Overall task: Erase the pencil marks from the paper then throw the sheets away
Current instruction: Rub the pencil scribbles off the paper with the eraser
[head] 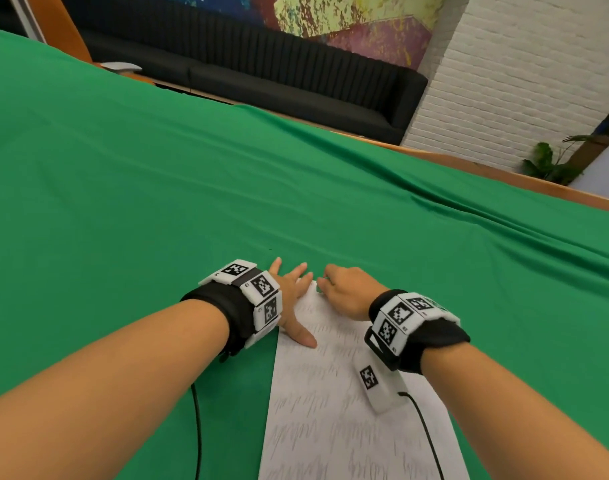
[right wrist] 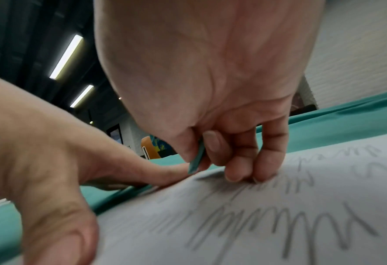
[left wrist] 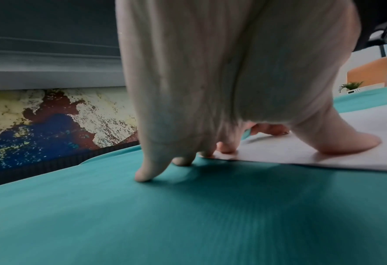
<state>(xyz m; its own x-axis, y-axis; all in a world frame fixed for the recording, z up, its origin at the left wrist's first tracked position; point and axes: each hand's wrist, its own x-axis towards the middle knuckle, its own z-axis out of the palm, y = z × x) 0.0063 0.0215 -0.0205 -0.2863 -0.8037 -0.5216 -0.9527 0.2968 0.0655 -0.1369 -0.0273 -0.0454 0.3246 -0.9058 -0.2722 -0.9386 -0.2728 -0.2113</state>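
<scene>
A white sheet of paper (head: 334, 410) covered with rows of grey pencil scribbles lies on the green cloth, running from the near edge toward my hands. My left hand (head: 301, 306) lies flat with spread fingers on the sheet's far left corner, thumb on the paper (left wrist: 301, 154) and outer fingers on the cloth. My right hand (head: 325, 282) is curled at the sheet's far edge. In the right wrist view its thumb and forefinger (right wrist: 212, 143) pinch a small teal eraser (right wrist: 196, 164) whose tip meets the paper (right wrist: 233, 224) edge, right beside my left forefinger (right wrist: 160, 170).
The green cloth (head: 157, 202) covers a wide table with a wooden rim (head: 504, 174) at the far right. A white tagged block (head: 379, 386) with a black cable (head: 431, 441) lies on the paper under my right wrist. A black sofa (head: 261, 74) and a plant (head: 549, 164) stand beyond.
</scene>
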